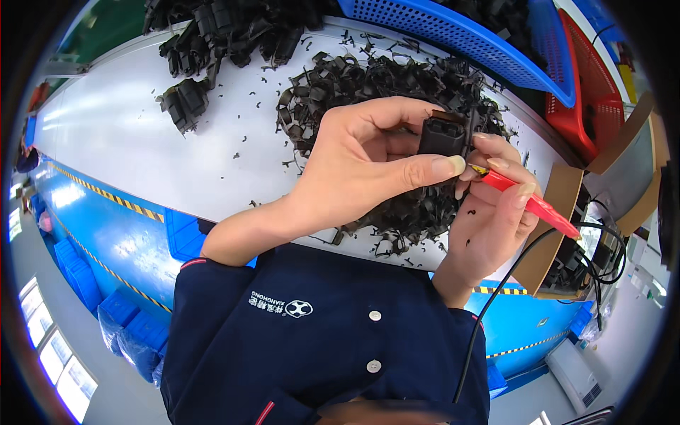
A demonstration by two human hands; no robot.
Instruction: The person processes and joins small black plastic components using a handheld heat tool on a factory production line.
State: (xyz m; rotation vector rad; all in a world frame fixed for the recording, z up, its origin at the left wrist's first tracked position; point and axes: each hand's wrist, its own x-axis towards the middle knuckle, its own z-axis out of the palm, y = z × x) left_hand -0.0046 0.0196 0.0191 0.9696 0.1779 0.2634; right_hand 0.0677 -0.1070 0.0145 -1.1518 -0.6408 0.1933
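Observation:
My left hand is closed on a black plastic housing, thumb along its lower edge and fingers behind it. Open cavities show on the side of the housing facing up. In my right hand sits a slim red-handled tool that looks like a small knife, pointing toward the housing's lower right. Its tip is yellowish and partly covered by fingers. The right fingertips are at the housing's right edge, close to the left thumb. Beneath both hands spreads a heap of black plastic scraps.
More black housings lie at the table's far left. Small black bits dot the white table. A blue perforated basket and a red basket stand at the back right. A cardboard box and a black cable are at the right.

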